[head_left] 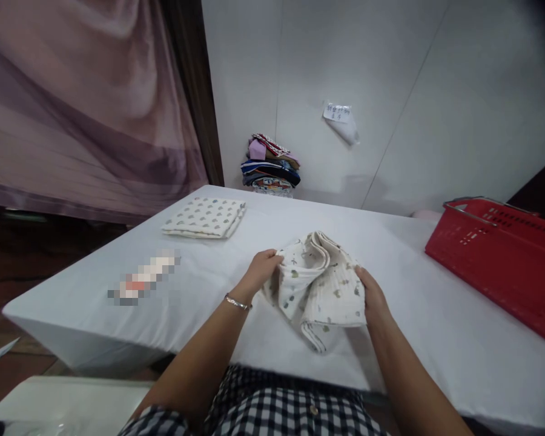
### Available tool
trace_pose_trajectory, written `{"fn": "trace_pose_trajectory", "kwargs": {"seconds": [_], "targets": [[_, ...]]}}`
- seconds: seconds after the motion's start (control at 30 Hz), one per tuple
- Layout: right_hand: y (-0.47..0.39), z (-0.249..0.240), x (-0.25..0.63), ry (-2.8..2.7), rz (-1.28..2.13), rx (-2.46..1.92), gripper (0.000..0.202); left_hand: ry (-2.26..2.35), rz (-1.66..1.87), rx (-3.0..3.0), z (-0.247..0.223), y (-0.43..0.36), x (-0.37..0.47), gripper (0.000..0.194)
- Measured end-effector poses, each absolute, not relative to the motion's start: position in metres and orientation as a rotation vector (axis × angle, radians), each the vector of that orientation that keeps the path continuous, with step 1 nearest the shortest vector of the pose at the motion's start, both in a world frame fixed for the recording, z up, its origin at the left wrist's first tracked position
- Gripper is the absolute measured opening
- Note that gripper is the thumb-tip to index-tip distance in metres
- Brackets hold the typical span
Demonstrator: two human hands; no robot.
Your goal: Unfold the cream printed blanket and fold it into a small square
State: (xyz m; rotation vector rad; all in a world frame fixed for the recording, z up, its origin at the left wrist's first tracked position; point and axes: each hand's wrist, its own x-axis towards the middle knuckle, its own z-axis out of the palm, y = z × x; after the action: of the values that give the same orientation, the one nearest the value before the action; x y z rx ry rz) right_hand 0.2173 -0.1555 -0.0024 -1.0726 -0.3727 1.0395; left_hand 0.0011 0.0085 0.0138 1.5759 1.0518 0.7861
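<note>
A white cloth (333,290) with a small green and grey print hangs in loose folds between my hands, over the near part of the table. My left hand (264,269) pinches its left edge, thumb on top. On the opposite side my right hand (371,293) grips the right edge, its fingers partly hidden behind the fabric. The cloth is bunched, with a curled fold at the top and a lower corner drooping toward me. Farther left lies a similar printed cloth (206,217), folded into a flat rectangle.
A white-covered table (381,242) spans the space before me. A red basket (504,260) with a metal handle stands at the right. Left of my hands lies a pixelated item (145,277). Folded fabrics (271,163) are stacked beyond the far edge, near a pink curtain (86,109).
</note>
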Motion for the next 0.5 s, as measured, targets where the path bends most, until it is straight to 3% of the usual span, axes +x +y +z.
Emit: {"fn": "trace_pose_trajectory", "kwargs": {"seconds": [0.27,0.4,0.5], "targets": [[-0.211,0.048,0.288,-0.098,0.890,-1.221,0.032,0.958,0.755,1.240,0.022,0.044,-0.002,0.016],[-0.224,0.068,0.327,-0.355,0.786,-1.357,0.012,0.951,0.778,1.199,0.026,0.049,-0.001,0.013],[-0.228,0.079,0.341,-0.570,0.729,-1.434,0.024,0.918,0.839,1.263,0.036,0.049,0.001,0.010]]}}
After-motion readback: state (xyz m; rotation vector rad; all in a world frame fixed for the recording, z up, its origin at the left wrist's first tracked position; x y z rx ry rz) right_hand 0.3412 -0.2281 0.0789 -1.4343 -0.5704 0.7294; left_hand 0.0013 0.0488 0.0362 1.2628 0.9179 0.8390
